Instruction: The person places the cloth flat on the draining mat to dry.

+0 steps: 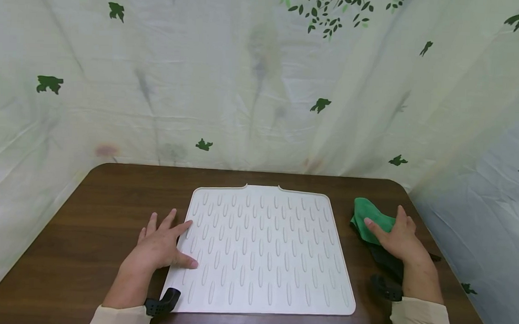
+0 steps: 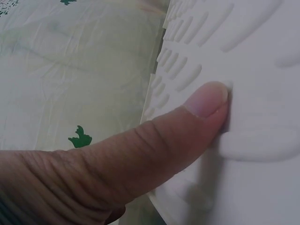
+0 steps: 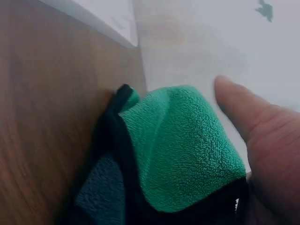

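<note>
A white drying mat (image 1: 262,271) with rows of raised oval ridges lies flat on the brown table. My left hand (image 1: 158,246) is spread at the mat's left edge, its thumb (image 2: 154,145) resting on the ridged surface and the forefinger tip at the rim. To the right of the mat is a crumpled cloth (image 1: 365,213), green on one side and dark grey on the other, with a black border. Over this cloth my right hand (image 1: 404,241) hovers with fingers apart. In the right wrist view the thumb stands raised beside the green fold; the other fingers are mostly hidden there.
The wooden table (image 1: 89,242) has rounded far corners. Behind it and on both sides hangs a pale curtain (image 1: 253,95) printed with green leaves. A black band (image 1: 164,302) sits on the left wrist, another (image 1: 385,288) on the right.
</note>
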`<control>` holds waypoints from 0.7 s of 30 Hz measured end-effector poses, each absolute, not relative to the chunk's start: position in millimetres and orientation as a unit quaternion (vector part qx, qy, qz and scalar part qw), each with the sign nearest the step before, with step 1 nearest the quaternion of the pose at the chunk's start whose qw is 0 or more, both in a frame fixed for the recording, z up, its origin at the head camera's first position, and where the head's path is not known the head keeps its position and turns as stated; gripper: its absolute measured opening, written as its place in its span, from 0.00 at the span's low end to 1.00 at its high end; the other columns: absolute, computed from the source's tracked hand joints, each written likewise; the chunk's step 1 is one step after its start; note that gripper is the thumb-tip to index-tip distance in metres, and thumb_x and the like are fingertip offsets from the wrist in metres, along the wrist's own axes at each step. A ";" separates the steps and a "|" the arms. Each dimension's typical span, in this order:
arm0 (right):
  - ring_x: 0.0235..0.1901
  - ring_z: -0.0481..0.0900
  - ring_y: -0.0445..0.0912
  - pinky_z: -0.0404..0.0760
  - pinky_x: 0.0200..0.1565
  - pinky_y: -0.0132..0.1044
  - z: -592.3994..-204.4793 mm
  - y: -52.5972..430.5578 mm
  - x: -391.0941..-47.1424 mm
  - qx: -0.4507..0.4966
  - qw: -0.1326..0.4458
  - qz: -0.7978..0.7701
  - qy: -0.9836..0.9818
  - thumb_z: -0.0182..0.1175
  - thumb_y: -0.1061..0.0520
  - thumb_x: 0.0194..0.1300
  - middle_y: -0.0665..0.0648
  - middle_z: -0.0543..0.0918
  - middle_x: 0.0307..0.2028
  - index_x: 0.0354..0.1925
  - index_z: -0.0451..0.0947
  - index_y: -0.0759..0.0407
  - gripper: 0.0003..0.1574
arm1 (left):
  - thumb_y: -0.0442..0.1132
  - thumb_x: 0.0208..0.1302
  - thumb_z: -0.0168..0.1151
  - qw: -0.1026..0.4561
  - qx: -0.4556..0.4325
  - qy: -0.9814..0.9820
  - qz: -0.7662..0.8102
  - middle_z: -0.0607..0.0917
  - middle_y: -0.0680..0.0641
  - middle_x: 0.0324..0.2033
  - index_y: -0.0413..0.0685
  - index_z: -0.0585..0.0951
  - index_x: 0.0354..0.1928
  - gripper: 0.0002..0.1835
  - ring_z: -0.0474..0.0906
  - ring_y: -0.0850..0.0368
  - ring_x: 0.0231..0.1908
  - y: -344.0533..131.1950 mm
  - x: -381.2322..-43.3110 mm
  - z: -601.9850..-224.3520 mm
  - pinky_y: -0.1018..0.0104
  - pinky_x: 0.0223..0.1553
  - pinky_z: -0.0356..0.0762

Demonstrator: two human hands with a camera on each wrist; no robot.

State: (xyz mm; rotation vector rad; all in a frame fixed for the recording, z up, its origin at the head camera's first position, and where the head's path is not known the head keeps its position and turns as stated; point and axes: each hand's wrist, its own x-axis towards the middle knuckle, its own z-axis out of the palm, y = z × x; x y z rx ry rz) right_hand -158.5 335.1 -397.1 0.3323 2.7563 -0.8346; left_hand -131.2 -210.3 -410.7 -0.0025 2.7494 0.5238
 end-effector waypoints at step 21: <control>0.59 0.69 0.82 0.74 0.54 0.71 -411.2 324.2 -161.3 0.087 0.137 -0.180 0.970 0.67 0.36 0.61 0.90 0.63 0.63 0.77 0.39 0.76 0.71 | 0.63 0.34 0.85 0.171 -0.005 0.969 0.177 0.46 0.31 0.80 0.50 0.67 0.76 0.64 0.31 0.18 0.76 -208.9 -130.2 -408.8 0.20 0.70 0.40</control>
